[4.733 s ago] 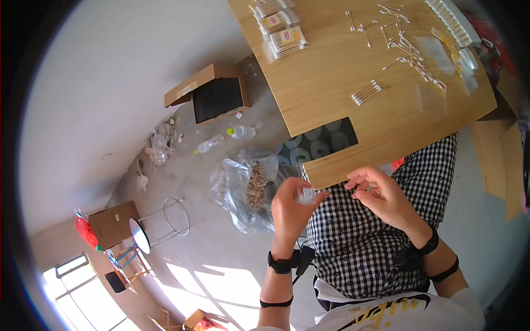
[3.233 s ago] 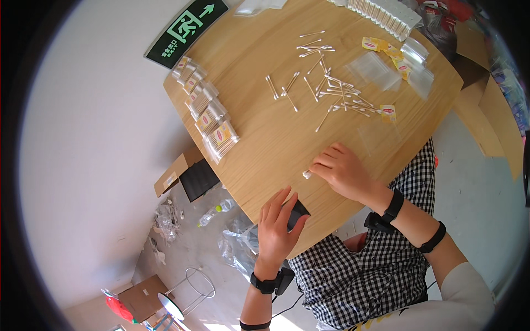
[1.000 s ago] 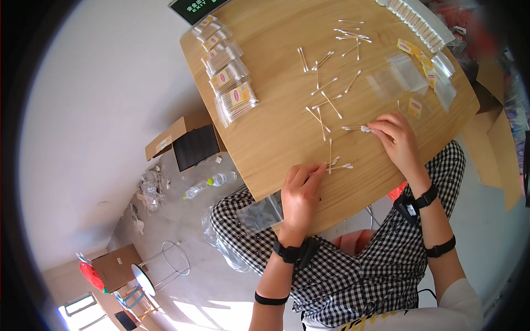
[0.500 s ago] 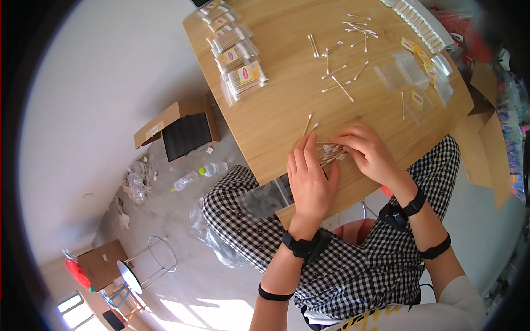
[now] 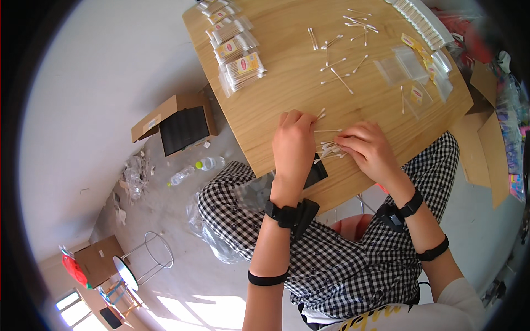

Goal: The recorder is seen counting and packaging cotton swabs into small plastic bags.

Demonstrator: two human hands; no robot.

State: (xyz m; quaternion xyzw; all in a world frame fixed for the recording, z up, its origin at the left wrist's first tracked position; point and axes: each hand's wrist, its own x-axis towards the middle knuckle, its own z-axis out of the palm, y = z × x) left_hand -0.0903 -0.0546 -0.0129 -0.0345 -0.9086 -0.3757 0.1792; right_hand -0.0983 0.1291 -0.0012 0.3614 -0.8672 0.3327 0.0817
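My left hand [image 5: 294,143] is at the table's near edge, fingers curled down and closed around cotton swabs [image 5: 321,113] whose white tips stick out past the knuckles. To its right, my right hand [image 5: 367,146] has thumb and fingers pinched at a loose bundle of cotton swabs [image 5: 330,149]. One single swab [image 5: 327,131] lies crosswise between the two hands, its tip by my right fingers. Farther off, scattered cotton swabs [image 5: 342,81] lie on the wooden table [image 5: 281,99]. My left fingertips are hidden behind the hand.
Filled swab packets [image 5: 243,69] line the table's left side. At right are clear plastic bags [image 5: 406,66], yellow labels [image 5: 417,47] and a long row of swabs [image 5: 422,22]. A dark flat object [image 5: 316,175] sits at the near edge. An open carton [image 5: 176,124] and bottles [image 5: 210,163] lie on the floor.
My left hand has left the bundle and moved left and away from me, to the swabs beyond it, which have shifted right. My right hand stays at the bundle.
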